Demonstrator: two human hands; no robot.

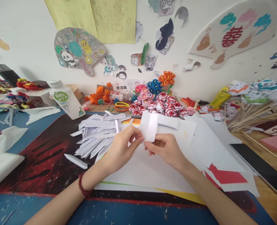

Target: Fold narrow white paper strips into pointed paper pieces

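Head view: your left hand (125, 142) and right hand (166, 149) pinch the lower corners of the folded white paper (149, 126), held above the large white sheet (140, 172). Uneven pressure could crease it crooked, and a leftward swing could scatter the nearby paper strips (95, 136).

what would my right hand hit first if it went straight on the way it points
Probably the left hand, opposite the right hand at the folded white paper, though depth is hard to judge.

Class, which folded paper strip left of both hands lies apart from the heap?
The lone strip nearest the red bracelet: dark surface separates it from the heap, where the others overlap.
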